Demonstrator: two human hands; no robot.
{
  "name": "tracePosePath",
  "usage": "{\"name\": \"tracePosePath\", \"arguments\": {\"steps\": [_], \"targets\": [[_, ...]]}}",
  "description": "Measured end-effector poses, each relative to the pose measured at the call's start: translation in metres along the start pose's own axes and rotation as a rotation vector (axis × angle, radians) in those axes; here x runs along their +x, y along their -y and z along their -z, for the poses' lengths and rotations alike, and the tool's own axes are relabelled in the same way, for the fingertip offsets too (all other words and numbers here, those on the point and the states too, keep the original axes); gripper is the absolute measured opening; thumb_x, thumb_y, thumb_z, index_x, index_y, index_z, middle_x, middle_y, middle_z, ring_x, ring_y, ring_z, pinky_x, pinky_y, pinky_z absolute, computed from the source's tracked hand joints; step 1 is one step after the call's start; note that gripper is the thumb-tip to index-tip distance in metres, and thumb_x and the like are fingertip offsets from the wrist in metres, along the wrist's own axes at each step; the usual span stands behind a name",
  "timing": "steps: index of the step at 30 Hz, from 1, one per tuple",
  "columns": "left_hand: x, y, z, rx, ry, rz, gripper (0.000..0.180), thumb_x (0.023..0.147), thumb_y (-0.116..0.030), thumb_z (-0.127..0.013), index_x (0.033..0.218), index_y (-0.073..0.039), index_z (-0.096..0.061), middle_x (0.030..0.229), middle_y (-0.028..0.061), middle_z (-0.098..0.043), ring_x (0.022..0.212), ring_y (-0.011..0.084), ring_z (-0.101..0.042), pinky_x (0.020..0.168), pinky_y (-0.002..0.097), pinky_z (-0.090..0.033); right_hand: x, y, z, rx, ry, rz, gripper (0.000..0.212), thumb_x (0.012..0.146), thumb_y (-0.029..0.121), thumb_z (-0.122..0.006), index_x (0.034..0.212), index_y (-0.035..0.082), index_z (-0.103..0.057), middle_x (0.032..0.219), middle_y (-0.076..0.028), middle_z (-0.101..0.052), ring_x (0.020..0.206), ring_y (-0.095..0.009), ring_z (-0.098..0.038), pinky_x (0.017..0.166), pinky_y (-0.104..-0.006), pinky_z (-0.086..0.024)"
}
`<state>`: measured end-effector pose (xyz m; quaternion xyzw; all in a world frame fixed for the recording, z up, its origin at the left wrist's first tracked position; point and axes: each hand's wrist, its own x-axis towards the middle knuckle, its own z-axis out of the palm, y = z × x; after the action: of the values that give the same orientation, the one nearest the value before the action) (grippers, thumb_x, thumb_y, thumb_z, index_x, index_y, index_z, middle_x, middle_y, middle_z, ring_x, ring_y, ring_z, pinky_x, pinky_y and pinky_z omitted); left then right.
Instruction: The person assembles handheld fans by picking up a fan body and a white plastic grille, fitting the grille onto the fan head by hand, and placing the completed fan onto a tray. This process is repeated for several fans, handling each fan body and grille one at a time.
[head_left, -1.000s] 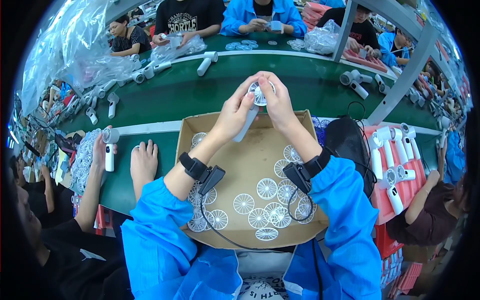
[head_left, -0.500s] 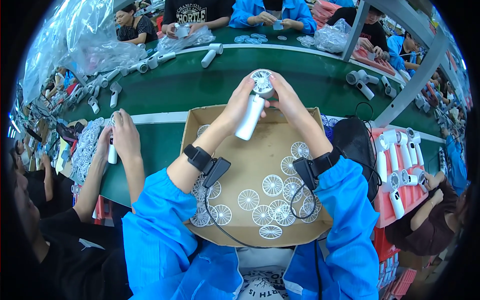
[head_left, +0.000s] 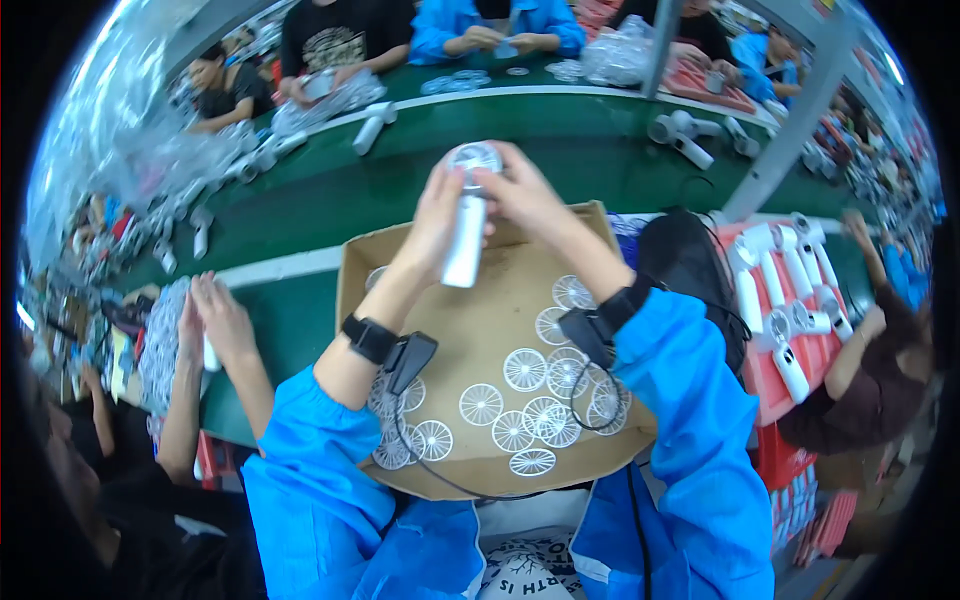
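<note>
Over the far rim of a cardboard box, both my hands are wrapped round a white handheld fan (head_left: 463, 245). My left hand (head_left: 435, 215) closes on the left side of its round head and upper handle. My right hand (head_left: 512, 190) grips the head from the right, its thumb pressed on the spoked front cover (head_left: 473, 160). The handle points down toward me, slightly tilted. Below, several loose white spoked fan covers (head_left: 525, 369) lie in the cardboard box (head_left: 470, 482), some overlapping. Motion blurs the hands a little.
A green conveyor belt (head_left: 300, 215) runs beyond the box. At right are a black bag (head_left: 690, 270) and a pink tray (head_left: 790, 375) of white fans. On the left, a co-worker's hands (head_left: 215, 325) work beside piled covers (head_left: 163, 345). A grey metal post (head_left: 790, 130) stands far right.
My right thumb has come down onto the fan's front cover, and the fan's handle hangs more upright. The whole view has shifted, and the left co-worker's hands have closed together.
</note>
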<state>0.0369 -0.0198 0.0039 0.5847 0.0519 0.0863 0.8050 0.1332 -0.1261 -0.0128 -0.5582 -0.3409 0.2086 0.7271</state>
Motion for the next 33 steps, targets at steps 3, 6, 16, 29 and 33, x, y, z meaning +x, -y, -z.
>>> {"name": "tracePosePath", "arguments": {"steps": [3,6,16,29,33], "targets": [[0.005,0.003,0.027,-0.033,-0.106,0.112,0.053,0.098,-0.034,-0.046,0.142,-0.014,-0.025,0.086,0.0091,-0.063,0.067,0.0196,-0.064,0.057,0.0320,-0.055,-0.001,-0.008,-0.021,0.071,-0.054,-0.269,0.056,0.092,0.031,-0.057,0.134,0.002,-0.035,0.099,-0.011,-0.058,0.076,-0.014,-0.059,0.067,-0.0300,-0.053],[0.022,0.015,0.012,-0.063,-0.458,-0.295,0.045,0.098,-0.024,-0.046,0.139,-0.011,-0.033,0.097,0.0130,-0.064,0.080,0.0284,-0.066,0.071,0.0389,-0.055,-0.008,0.002,-0.014,0.094,-0.108,-0.374,0.055,0.092,0.033,-0.055,0.134,0.003,-0.035,0.100,-0.012,-0.057,0.080,-0.017,-0.060,0.069,-0.0336,-0.054],[0.010,0.008,0.052,1.307,0.129,-0.355,0.026,0.087,-0.024,-0.056,0.106,-0.011,-0.066,0.096,0.0149,-0.066,0.089,0.0321,-0.062,0.076,0.0408,-0.049,0.054,0.047,0.140,-0.672,-0.166,-0.465,0.041,0.092,0.037,-0.053,0.119,0.007,-0.055,0.098,-0.008,-0.064,0.086,-0.018,-0.063,0.072,-0.0325,-0.053],[-0.011,0.021,0.055,1.216,0.079,-0.421,0.016,0.083,-0.017,-0.057,0.094,-0.019,-0.069,0.081,0.0063,-0.068,0.075,0.0261,-0.065,0.065,0.0386,-0.050,0.087,-0.069,0.516,-1.243,-0.325,-0.331,0.039,0.088,0.022,-0.056,0.117,-0.005,-0.056,0.115,-0.016,-0.060,0.104,-0.032,-0.057,0.089,-0.0342,-0.042],[0.002,0.018,0.051,1.209,0.124,-0.375,0.017,0.083,-0.015,-0.057,0.094,-0.016,-0.069,0.088,0.0058,-0.068,0.082,0.0261,-0.064,0.069,0.0387,-0.049,0.082,-0.067,0.520,-1.360,-0.147,-0.258,0.033,0.087,0.017,-0.055,0.114,-0.002,-0.057,0.105,-0.013,-0.060,0.093,-0.029,-0.059,0.083,-0.0349,-0.045]]}}
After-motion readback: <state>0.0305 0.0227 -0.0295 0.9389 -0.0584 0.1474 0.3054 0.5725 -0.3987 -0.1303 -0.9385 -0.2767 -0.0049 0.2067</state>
